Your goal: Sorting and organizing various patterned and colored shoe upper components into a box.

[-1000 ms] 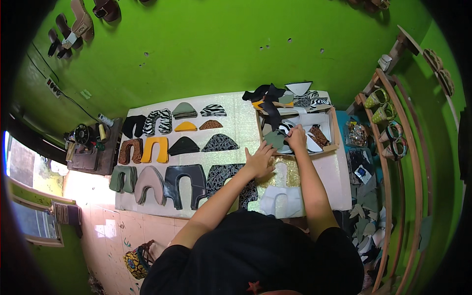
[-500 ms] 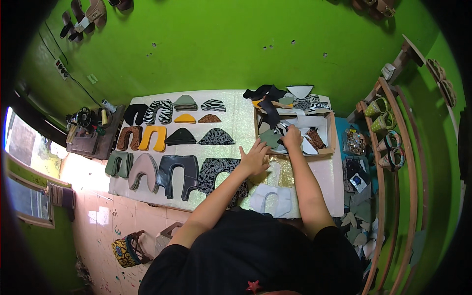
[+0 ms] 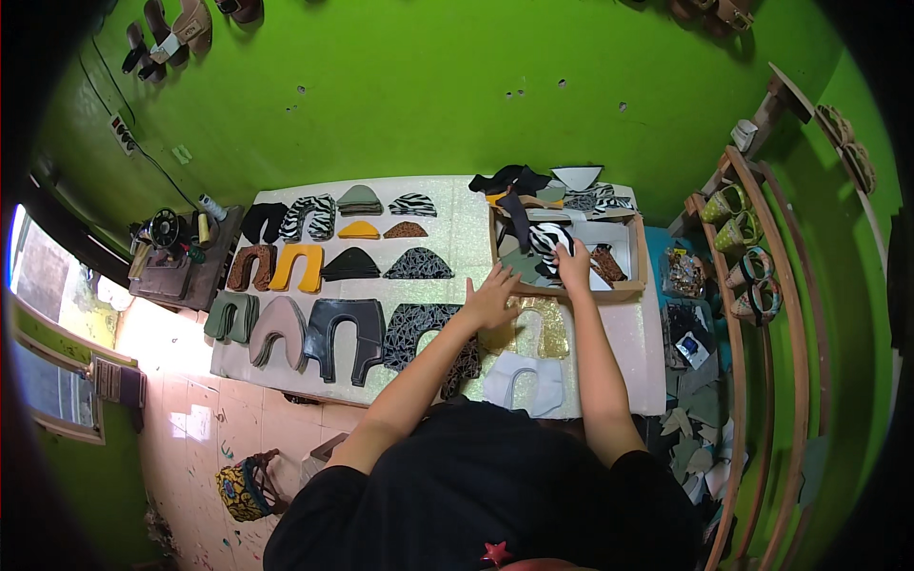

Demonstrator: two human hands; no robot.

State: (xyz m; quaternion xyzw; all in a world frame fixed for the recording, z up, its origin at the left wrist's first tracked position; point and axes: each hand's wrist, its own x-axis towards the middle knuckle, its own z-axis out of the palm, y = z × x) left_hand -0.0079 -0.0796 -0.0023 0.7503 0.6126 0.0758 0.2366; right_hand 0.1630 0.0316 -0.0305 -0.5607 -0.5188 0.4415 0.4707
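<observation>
A zebra-striped cut piece (image 3: 547, 238) is pinched in my right hand (image 3: 574, 267), raised over the open cardboard box (image 3: 625, 294) at the right of the table. Inside the box are a grey-green piece (image 3: 519, 266), a leopard-print piece (image 3: 607, 264) and white pieces. My left hand (image 3: 491, 299) has its fingers spread by the box's front left corner, holding nothing. Just right of that hand lies a gold U-shaped piece (image 3: 554, 328), partly covered by it. Nearer me is a white U-shaped piece (image 3: 543, 383).
Rows of U-shaped and half-round pieces, such as a black one (image 3: 354, 319) and a yellow one (image 3: 301, 266), fill the table's left side. Loose scraps (image 3: 514, 179) lie behind the box. A sewing machine (image 3: 167, 233) stands left, a wooden shoe rack (image 3: 762, 285) right.
My right hand has lifted the zebra-striped piece up from among the pieces in the box, so more of it shows. My left hand has barely moved.
</observation>
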